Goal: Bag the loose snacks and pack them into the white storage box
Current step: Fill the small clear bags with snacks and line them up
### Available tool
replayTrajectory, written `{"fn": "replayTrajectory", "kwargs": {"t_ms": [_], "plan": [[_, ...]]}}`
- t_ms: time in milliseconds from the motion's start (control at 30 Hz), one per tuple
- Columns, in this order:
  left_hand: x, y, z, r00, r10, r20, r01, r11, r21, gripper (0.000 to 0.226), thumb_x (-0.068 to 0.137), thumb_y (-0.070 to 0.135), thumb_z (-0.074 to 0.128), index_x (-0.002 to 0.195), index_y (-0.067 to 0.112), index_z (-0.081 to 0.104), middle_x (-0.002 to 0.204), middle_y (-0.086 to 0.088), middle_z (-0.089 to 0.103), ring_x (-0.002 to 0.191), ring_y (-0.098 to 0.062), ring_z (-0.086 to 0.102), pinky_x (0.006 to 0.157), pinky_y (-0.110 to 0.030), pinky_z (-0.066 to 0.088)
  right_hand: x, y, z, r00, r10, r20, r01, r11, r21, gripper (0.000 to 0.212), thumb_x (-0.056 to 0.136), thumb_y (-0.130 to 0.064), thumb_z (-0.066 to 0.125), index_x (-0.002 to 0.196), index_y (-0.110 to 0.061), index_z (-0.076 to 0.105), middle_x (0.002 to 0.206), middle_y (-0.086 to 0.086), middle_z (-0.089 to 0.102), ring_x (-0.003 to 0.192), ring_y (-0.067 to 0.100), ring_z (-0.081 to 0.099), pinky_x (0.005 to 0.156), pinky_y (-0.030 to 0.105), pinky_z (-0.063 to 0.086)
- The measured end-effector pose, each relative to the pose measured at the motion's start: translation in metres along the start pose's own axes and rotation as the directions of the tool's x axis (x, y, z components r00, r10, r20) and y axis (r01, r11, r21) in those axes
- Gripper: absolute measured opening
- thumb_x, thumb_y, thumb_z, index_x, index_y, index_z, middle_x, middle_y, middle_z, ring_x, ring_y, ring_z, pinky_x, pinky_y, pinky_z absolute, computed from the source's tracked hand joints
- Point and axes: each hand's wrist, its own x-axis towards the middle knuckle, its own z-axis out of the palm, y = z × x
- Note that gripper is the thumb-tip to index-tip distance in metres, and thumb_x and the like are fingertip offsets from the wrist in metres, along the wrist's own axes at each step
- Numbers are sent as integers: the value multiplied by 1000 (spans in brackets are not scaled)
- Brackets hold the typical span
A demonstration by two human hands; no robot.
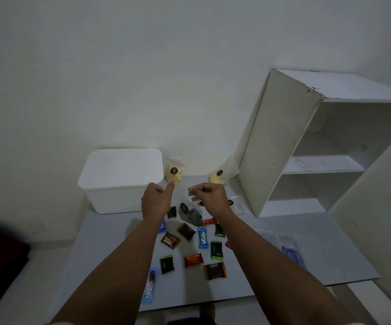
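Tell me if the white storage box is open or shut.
Shut. The white storage box has its flat lid sitting flush across the whole top, and no inside shows.

Both bare forearms reach straight out from the bottom of the view, roughly parallel, elbows out of sight. The left hand (pixel 156 199) is raised with its back to the camera, thumb up and forefinger stretched forward — the other fingers look curled under. The right hand (pixel 209 197) sits level with it, close by but not touching, fingers bunched and thumb pinched against the fingertips (pixel 191 190), wrist bent slightly inward.
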Motion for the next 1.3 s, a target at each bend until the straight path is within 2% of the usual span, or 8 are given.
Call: {"fn": "replayTrajectory", "kwargs": {"t_ms": [100, 333, 600, 767, 867, 1000, 1167, 1300], "plan": [[-3, 5, 5, 967, -91, 238, 134, 976, -172, 34, 95, 39, 63, 87, 6, 61, 84, -15, 69, 78, -26, 73, 69, -39, 64, -5, 1, 2, 998, -38, 53, 40, 998, -45, 15, 87, -19, 78, 94, -5, 80, 89, 11, 78, 76, 16, 71, 69, 33, 58], [-9, 13, 7, 915, -132, 381, 255, 921, -294, 17, 98, 13, 47, 90, 4, 58, 91, -20, 65, 87, -31, 71, 74, -44, 63, -12, -2, 4, 994, -56, 93, 60, 997, -39, 16, 88, -16, 77, 98, -4, 80, 88, 11, 78, 80, 13, 73, 68, 28, 59], [-11, 14, 7, 903, -27, 430, 140, 962, -234, 23, 104, 19, 47, 89, 7, 58, 105, -19, 66, 95, -27, 69, 72, -42, 63, -16, -10, 2, 989, 29, 146, -39, 997, 68, 22, 88, -19, 78, 99, 0, 77, 92, 13, 78, 85, 19, 75, 75, 37, 63], [-13, 19, 8, 885, 21, 465, 67, 983, -171, 25, 106, 22, 47, 101, 0, 58, 100, -18, 67, 88, -25, 71, 79, -46, 63, -13, -11, -4, 987, 92, 134, -101, 993, 62, 16, 90, -10, 73, 96, 5, 75, 95, 23, 75, 86, 25, 73, 75, 39, 64], [-13, 20, 7, 873, 38, 485, 46, 986, -159, 22, 106, 21, 47, 96, 5, 58, 92, -14, 67, 77, -17, 69, 86, -50, 61, -12, -10, -9, 976, 154, 152, -169, 981, 90, 10, 92, -7, 69, 91, 2, 73, 90, 19, 73, 87, 26, 72, 77, 42, 63], [-13, 19, 7, 844, 54, 533, 7, 994, -112, 23, 106, 21, 47, 96, 5, 60, 90, -13, 69, 81, -21, 70, 89, -49, 60, -15, -10, -13, 955, 212, 209, -234, 968, 85, 11, 94, -10, 67, 96, 0, 70, 90, 16, 73, 85, 26, 73, 76, 44, 63], [-15, 17, 6, 803, 27, 596, 10, 998, -59, 21, 104, 17, 48, 91, 9, 62, 84, -10, 71, 74, -18, 70, 87, -46, 59, -17, -14, -16, 964, 166, 210, -171, 985, 5, 12, 96, -10, 64, 98, 0, 70, 83, 9, 72, 74, 19, 72, 64, 33, 60], [-14, 25, 7, 844, 48, 535, -31, 999, -42, 14, 99, 17, 55, 88, 12, 62, 86, -13, 72, 80, -24, 69, 87, -46, 59, -18, -18, -11, 988, 70, 135, -75, 997, 32, 9, 96, 0, 61, 97, 5, 68, 80, 9, 71, 70, 15, 72, 59, 28, 58]]}}
